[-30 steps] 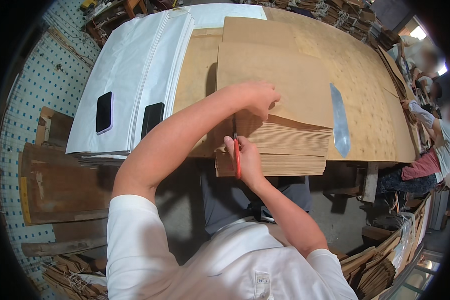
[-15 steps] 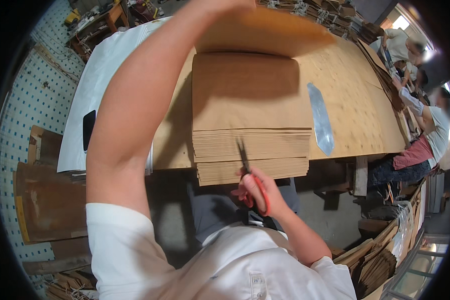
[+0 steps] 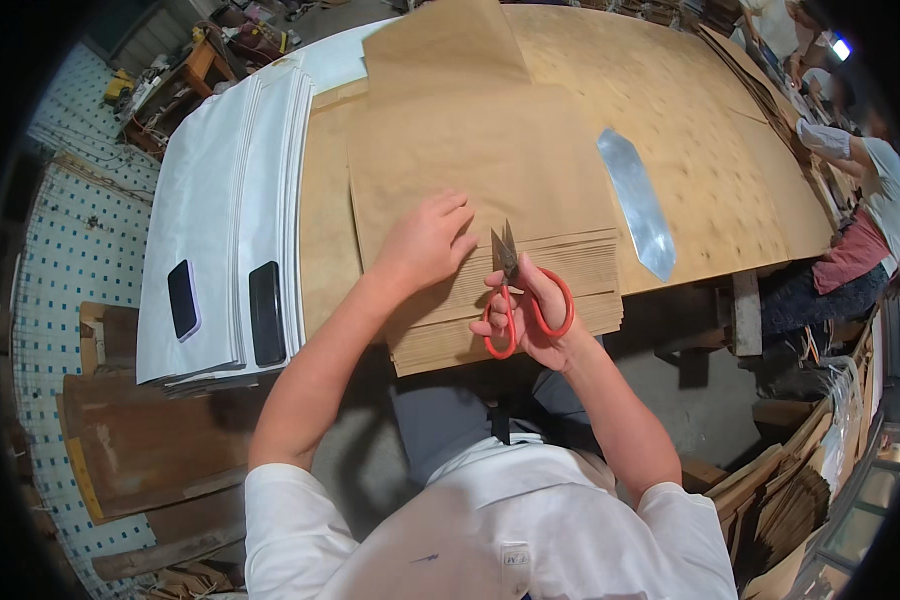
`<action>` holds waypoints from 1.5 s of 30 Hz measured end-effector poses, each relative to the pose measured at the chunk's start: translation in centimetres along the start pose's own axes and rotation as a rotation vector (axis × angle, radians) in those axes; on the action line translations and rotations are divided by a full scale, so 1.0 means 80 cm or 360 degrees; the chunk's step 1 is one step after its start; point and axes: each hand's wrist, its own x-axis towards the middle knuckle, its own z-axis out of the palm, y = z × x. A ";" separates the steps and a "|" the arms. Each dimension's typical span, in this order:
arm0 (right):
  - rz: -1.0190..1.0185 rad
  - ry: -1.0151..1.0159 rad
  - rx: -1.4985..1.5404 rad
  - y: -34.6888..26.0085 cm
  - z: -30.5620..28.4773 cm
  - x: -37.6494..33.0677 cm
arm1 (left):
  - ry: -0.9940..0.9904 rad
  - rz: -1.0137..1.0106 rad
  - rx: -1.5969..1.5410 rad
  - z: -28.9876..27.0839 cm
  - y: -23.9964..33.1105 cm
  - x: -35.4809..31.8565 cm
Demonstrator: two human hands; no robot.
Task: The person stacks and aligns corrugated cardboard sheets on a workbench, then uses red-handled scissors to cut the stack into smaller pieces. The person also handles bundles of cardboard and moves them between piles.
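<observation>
Right hand [image 3: 532, 312] clamped around small red-handled scissors [image 3: 515, 295], blades up, at near edge of the thick stack of brown kraft paper sheets [image 3: 490, 180]. Left hand [image 3: 425, 245], stretched far forward half a second ago, is back, flat on the stack's top sheet, fingers together, gripping nothing. Beyond: matte plywood tabletop [image 3: 690, 110], shiny elongated foil strip [image 3: 637, 200], smooth white sheet pile [image 3: 220, 200] with two black phones [image 3: 224, 305].

A broad plywood desk [image 3: 690, 130] carries a thick stack of brown paper sheets [image 3: 490, 170] at its near edge, a stack of white sheets [image 3: 220, 200] to the left with two black phones [image 3: 266, 312] on top, and a silvery pointed metal strip [image 3: 638, 200] to the right.
</observation>
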 end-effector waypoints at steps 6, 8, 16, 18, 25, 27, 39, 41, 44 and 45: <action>-0.0059 -0.0031 -0.0068 -0.002 0.006 0.004 | -0.0109 -0.0090 -0.0051 -0.003 0.000 -0.009; -0.0097 -0.0076 -0.0089 -0.006 0.009 0.008 | -0.0108 -0.0066 -0.0045 -0.004 -0.007 -0.008; -0.0190 -0.0117 -0.0173 -0.010 0.011 0.008 | -0.0039 -0.0136 -0.0137 -0.011 -0.004 0.002; -0.0221 -0.0086 -0.0322 -0.006 0.013 -0.009 | 0.0071 -0.0108 -0.0116 -0.003 -0.009 0.000; -0.0458 0.0503 -0.1233 -0.033 -0.044 -0.092 | 0.0130 0.0105 -0.0025 0.003 -0.008 -0.011; -0.0420 0.0551 -0.1394 -0.048 -0.053 -0.098 | 0.0106 0.0084 -0.0037 0.004 -0.008 -0.016; -0.0365 0.0538 -0.1454 -0.054 -0.062 -0.111 | 0.0047 -0.0017 -0.0108 0.000 -0.009 -0.016; -0.0370 0.0581 -0.1473 -0.064 -0.064 -0.099 | 0.0037 -0.0011 -0.0092 -0.001 -0.008 -0.015; -0.0544 0.0694 -0.1427 -0.065 -0.081 -0.082 | 0.0029 0.0021 -0.0052 0.000 -0.007 -0.016; -0.0573 0.0719 -0.1439 -0.066 -0.085 -0.079 | 0.0022 0.0030 -0.0052 0.001 -0.007 -0.015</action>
